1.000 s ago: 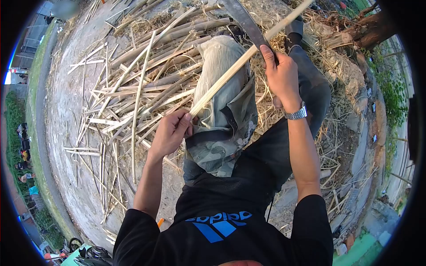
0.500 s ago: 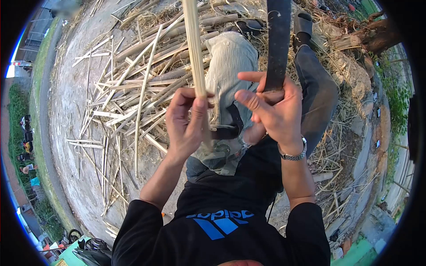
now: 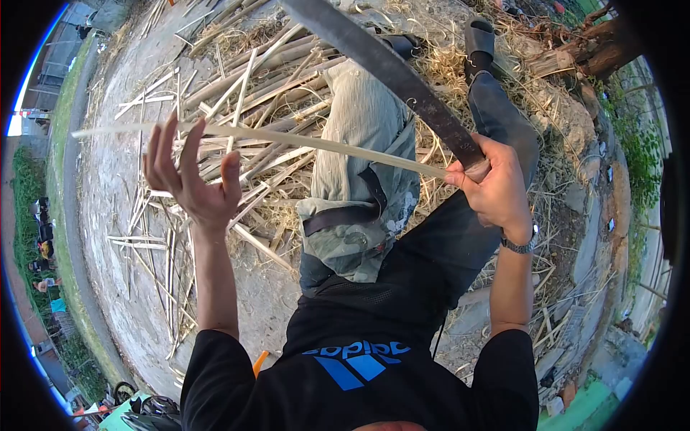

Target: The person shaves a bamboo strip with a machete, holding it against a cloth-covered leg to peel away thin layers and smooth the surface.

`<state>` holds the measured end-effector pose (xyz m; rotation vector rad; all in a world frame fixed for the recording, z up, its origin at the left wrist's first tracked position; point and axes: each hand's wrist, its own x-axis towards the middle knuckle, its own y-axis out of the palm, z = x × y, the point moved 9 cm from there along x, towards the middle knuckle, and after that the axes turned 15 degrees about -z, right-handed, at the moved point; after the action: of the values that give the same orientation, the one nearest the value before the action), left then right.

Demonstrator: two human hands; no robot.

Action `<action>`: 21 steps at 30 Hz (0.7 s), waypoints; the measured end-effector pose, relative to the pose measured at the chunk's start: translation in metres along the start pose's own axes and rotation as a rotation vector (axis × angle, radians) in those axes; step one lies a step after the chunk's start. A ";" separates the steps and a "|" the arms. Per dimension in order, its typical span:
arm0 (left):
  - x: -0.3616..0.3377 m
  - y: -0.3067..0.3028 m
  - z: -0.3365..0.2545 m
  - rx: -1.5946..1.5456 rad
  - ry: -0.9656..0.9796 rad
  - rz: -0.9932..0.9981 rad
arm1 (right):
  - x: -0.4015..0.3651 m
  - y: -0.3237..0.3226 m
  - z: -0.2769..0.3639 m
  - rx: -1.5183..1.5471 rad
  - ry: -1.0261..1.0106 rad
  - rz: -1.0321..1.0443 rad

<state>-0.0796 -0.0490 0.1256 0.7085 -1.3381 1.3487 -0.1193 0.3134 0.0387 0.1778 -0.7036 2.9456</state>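
Observation:
In my right hand point(image 3: 499, 190) is the handle of a long dark curved machete point(image 3: 402, 82), its blade reaching up and to the left. The thumb and fingers of that same hand pinch one end of a thin bamboo strip point(image 3: 323, 144). The strip stretches left across my lap to beyond my other hand. My left hand point(image 3: 198, 176) is open with fingers spread, and the strip passes at its fingers; whether they touch cannot be told. Under the strip, a pale cloth point(image 3: 352, 115) covers one leg, with a dark strap point(image 3: 338, 219) around it.
A pile of split bamboo pieces point(image 3: 237, 93) lies on the ground ahead and to the left. Curly shavings point(image 3: 445, 68) lie about my shoes. A tree stump or root point(image 3: 589, 54) stands at the upper right. Something orange point(image 3: 260, 361) shows beside my left sleeve.
The bamboo strip has turned from upright to nearly crosswise, its end now in my right hand. My left hand has released it and moved left. The machete now leans left.

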 end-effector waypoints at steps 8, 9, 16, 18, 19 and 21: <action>-0.103 0.052 0.056 -0.413 -0.336 0.932 | 0.029 -0.001 -0.024 -0.255 -0.127 -0.100; -0.121 0.048 0.065 -0.411 -0.416 1.041 | 0.028 0.001 -0.026 -0.259 -0.117 -0.103; -0.127 0.000 0.067 -0.386 -0.343 0.670 | 0.015 -0.033 -0.019 -0.191 -0.206 -0.622; -0.131 -0.002 0.068 -0.388 -0.343 0.695 | 0.012 -0.038 -0.031 -0.248 -0.194 -0.652; -0.134 -0.003 0.067 -0.394 -0.342 0.717 | 0.010 -0.042 -0.033 -0.308 -0.184 -0.685; -0.139 -0.005 0.073 -0.426 -0.339 0.702 | 0.009 -0.042 -0.045 -0.160 -0.045 -0.665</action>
<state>-0.0572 -0.1552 0.0127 0.1664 -2.1983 1.4268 -0.1268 0.3720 0.0192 0.3793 -0.7102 2.2517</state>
